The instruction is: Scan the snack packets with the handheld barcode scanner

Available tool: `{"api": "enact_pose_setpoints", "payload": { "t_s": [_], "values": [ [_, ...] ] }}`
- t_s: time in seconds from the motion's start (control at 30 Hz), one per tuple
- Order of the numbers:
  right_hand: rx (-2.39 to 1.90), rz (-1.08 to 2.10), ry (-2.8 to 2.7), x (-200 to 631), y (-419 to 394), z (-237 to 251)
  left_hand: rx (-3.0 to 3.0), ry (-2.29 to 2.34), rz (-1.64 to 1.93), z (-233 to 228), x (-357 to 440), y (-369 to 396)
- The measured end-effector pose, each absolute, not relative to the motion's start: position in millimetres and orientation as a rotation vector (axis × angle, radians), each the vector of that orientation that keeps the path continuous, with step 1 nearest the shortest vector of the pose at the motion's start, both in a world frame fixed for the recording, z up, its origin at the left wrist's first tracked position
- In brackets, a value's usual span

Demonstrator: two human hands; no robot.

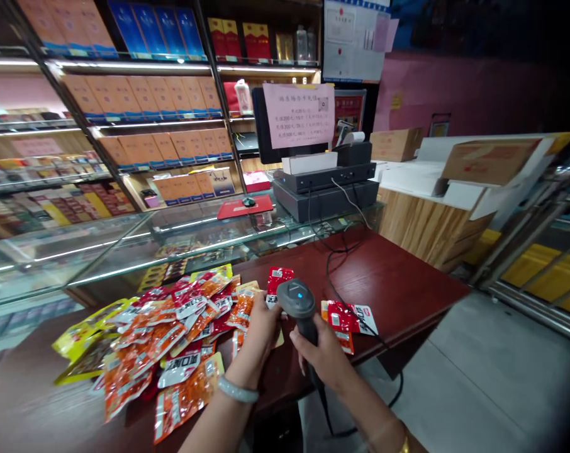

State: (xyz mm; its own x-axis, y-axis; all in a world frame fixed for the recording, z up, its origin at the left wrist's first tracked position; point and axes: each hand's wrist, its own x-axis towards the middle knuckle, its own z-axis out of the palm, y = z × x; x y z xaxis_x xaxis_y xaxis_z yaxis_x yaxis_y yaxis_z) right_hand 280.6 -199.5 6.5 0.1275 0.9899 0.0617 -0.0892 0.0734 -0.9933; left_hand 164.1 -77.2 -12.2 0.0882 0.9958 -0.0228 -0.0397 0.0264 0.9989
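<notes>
My right hand (329, 355) is wrapped round the handle of a dark grey barcode scanner (297, 299), which has a blue light on its head. Just left of the scanner, my left hand (261, 330) has its fingers closed at the lower end of a red snack packet (281, 277); the scanner head and the hand cover part of it. Orange packets (244, 305) lie beside and beneath that hand. A large heap of red, orange and white snack packets (172, 327) spreads to the left, with yellow packets (89, 330) at its far side. More packets (348, 316) lie right of the scanner.
The scanner's black cable (329, 267) loops over the dark red table (398, 277) and down its front edge. Behind stand a glass counter (181, 236), a monitor with a pink notice (299, 116) and a cash drawer (325, 198). Cardboard boxes (490, 160) sit at right.
</notes>
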Motion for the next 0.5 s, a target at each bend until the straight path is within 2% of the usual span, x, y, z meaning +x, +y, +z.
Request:
{"api": "enact_pose_setpoints", "payload": {
  "t_s": [0.23,0.5],
  "values": [
    [-1.125,1.140,-1.099,252,-195,25,1.269,1.171,1.353,-17,141,-83],
    [-1.157,1.137,-1.151,244,-193,30,1.197,1.146,1.384,-21,135,-87]
  ]
}}
